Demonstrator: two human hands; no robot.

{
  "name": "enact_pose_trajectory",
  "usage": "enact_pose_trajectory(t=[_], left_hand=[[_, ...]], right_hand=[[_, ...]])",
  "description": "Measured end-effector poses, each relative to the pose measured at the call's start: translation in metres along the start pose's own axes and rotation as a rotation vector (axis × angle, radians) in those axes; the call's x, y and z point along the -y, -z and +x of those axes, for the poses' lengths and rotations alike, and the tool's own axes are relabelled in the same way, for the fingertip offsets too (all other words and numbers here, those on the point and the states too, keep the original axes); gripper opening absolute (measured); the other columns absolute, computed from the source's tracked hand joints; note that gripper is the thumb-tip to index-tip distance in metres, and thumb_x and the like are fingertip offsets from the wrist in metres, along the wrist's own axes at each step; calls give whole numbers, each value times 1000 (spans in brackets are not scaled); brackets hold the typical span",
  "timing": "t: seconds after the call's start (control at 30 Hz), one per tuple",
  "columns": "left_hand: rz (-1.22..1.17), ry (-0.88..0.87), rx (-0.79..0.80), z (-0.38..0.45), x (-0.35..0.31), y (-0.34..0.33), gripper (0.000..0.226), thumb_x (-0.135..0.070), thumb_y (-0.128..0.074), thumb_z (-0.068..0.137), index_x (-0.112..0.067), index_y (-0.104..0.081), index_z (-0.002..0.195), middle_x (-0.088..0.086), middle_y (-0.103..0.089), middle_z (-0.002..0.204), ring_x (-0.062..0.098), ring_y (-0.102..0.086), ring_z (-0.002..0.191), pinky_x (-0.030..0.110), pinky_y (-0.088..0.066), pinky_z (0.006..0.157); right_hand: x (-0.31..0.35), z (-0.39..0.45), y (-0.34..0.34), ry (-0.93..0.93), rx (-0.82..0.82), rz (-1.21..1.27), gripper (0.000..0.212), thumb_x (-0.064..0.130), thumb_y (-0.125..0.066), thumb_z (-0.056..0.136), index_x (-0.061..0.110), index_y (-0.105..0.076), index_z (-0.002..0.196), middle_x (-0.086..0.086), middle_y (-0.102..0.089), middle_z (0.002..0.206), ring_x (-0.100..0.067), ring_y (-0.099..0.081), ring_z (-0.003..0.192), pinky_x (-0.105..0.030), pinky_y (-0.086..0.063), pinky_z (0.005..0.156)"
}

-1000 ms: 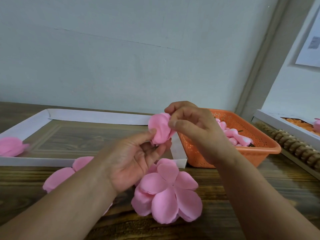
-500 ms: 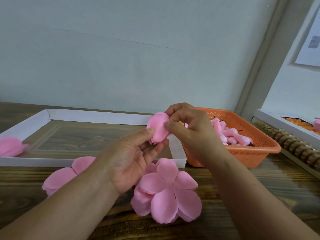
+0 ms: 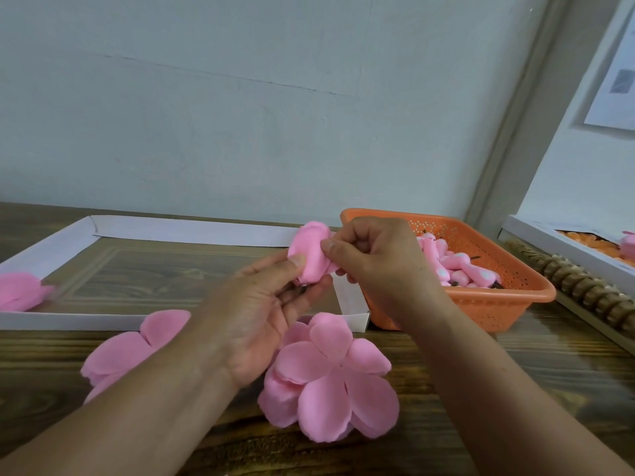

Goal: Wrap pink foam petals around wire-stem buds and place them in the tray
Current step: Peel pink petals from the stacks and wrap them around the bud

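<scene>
Pink foam petals (image 3: 311, 257) sit curled round a bud, held up between both hands above the table (image 3: 515, 365) — the left hand (image 3: 264, 314) cradles the bundle from below with its thumb pressed on the front, the right hand (image 3: 371, 255) pinches the petal edge from the side. Just below lies a stack of loose petals (image 3: 330, 379), more petals (image 3: 127, 348) to the left. Behind stands the white tray (image 3: 192, 231) — one pink flower (image 3: 20, 290) inside. An orange basket (image 3: 481, 304) of buds (image 3: 460, 266) sits right.
</scene>
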State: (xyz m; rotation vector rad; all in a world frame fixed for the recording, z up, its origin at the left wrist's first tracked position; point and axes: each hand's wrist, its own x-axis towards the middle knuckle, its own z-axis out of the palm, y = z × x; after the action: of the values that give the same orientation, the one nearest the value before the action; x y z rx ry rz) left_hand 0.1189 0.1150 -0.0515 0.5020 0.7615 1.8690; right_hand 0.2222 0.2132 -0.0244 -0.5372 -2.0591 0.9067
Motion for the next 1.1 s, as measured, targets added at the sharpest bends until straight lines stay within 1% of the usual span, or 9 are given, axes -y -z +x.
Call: enact_pose_trajectory(t=[0.07,0.17,0.27,0.47,0.63,0.73,0.83,1.0,1.1], left_hand=[[14,-5,2,0,-1,0,36,-5,-60,68,4,-64,103,15,-74,96,19,-73,83,26,-59,67],[17,-20,-9,-1,-1,-1,29,-4,-59,68,4,-65,96,15,-74,92,19,-73,80,26,-59,66],[15,-33,-41,0,0,-1,24,-5,-59,74,4,-65,96,15,-74,90,18,-73,77,26,-60,66],[-15,-43,-96,1,-1,-4,22,-4,-56,84,5,-64,103,18,-73,97,18,-73,76,28,-59,71],[-3,-52,-109,2,0,-4,28,-4,-56,85,7,-63,110,21,-70,107,19,-72,81,26,-60,69],[2,-65,-107,3,1,-3,37,-6,-59,79,6,-62,114,22,-69,109,21,-70,86,25,-59,69],[11,-94,-107,3,3,-2,45,-10,-61,66,4,-64,110,17,-73,99,18,-72,78,23,-59,64],[40,-123,-83,4,4,0,41,-12,-62,67,1,-67,105,13,-74,98,16,-72,82,22,-59,67],[60,-152,-84,5,2,2,43,-13,-63,67,0,-66,108,11,-74,98,16,-73,85,22,-58,67]], right_hand=[[1,-1,-2,-5,-26,-23,26,10,-67,83,15,-59,59,-13,-57,57,-18,-48,53,-33,-40,49],[0,-1,-3,-8,-60,-66,34,13,-69,82,21,-53,53,10,-47,44,-5,-39,42,-22,-32,45],[0,-2,-5,13,-80,-103,36,14,-70,81,22,-52,51,14,-44,38,-5,-39,40,-14,-26,43],[1,-3,-7,42,-52,-81,20,12,-69,81,8,-64,63,-2,-53,52,-6,-37,43,-19,-30,46],[5,-2,-8,33,-69,-37,23,2,-69,72,17,-60,58,13,-47,45,-2,-41,43,-16,-34,47],[7,-3,-8,43,-80,-36,25,-1,-67,71,20,-59,59,12,-48,48,-3,-41,45,-24,-38,51],[10,-4,-9,45,-90,-28,27,-2,-66,71,22,-58,63,11,-50,49,-3,-43,46,-29,-43,52],[15,-7,-9,-12,-56,66,31,-3,-61,73,26,-53,83,5,-64,57,-6,-53,50,-22,-45,52],[15,-7,-9,-86,-63,223,26,-1,-64,75,19,-55,87,-4,-68,64,-12,-59,59,-24,-47,58]])
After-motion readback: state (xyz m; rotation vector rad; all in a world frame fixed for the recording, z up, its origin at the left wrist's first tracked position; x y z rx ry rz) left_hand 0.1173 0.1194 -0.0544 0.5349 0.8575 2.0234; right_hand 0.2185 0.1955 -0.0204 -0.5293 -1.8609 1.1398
